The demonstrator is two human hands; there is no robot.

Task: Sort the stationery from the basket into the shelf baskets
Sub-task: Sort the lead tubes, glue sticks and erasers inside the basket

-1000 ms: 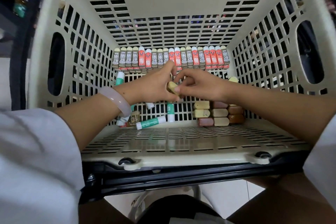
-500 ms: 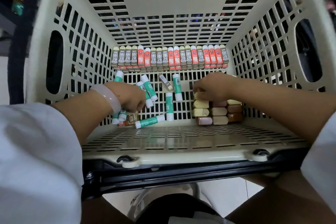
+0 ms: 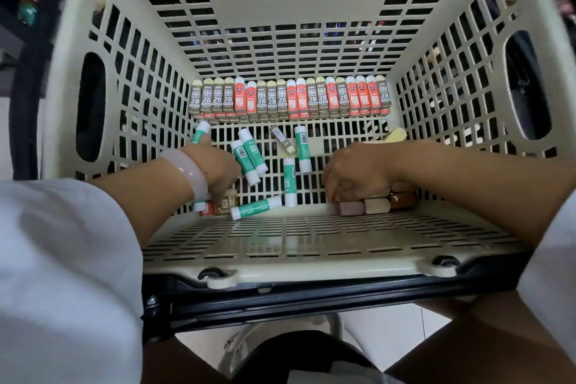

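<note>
Left hand (image 3: pixel 218 170): reaches down into the near left corner of the basket (image 3: pixel 290 9); fingers curl downward over small items there, but whether they pinch one cannot be told, since the hand's back hides the tips
Glue sticks (image 3: pixel 249 154): green and white tubes scattered loose across the basket's middle, several just beside the left hand; likely light, stiff and smooth, apt to roll, so best taken across the barrel between thumb and fingers
Lead boxes (image 3: pixel 290 98): grey and red cartons marked 2B, standing in a tight row along the far wall; probably light and rigid, easy to lift by their flat sides
Right hand (image 3: pixel 358 173): lies on the eraser stack, fingers curled down onto the top pieces, seemingly holding one
Erasers (image 3: pixel 375 206): cream, pink and brown blocks stacked at the near right; judged light, slightly soft and grippy, safe to pinch by the long sides
</note>
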